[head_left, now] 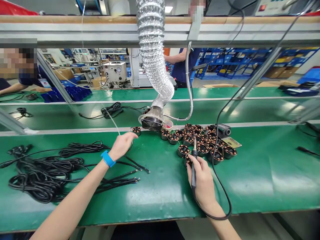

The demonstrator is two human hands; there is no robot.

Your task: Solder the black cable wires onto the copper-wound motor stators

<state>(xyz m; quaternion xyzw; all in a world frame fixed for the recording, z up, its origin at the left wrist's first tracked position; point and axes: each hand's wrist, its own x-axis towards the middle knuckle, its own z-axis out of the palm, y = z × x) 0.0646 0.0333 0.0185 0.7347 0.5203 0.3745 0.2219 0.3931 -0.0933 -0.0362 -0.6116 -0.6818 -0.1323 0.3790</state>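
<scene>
My right hand [203, 181] is wrapped round a soldering iron [194, 171], its metal tip pointing away from me over a cluster of motor stators [188, 140] with copper windings. Its fingertips also touch a stator [188, 160] at the near edge of the cluster. My left hand [123, 145], with a blue wristband [108, 159], has curled fingers beside a single stator [136, 130]. A thin whitish tube [112, 120] runs down to that hand; what the fingers hold is hidden. Black cables [125, 181] with stripped ends lie just below it.
A fume extraction hose [152, 50] hangs in the middle, its nozzle [152, 121] low over the green bench [160, 196]. Coiled black cables [47, 176] lie at left. The iron's cord [222, 186] loops at right. Two people work beyond the bench.
</scene>
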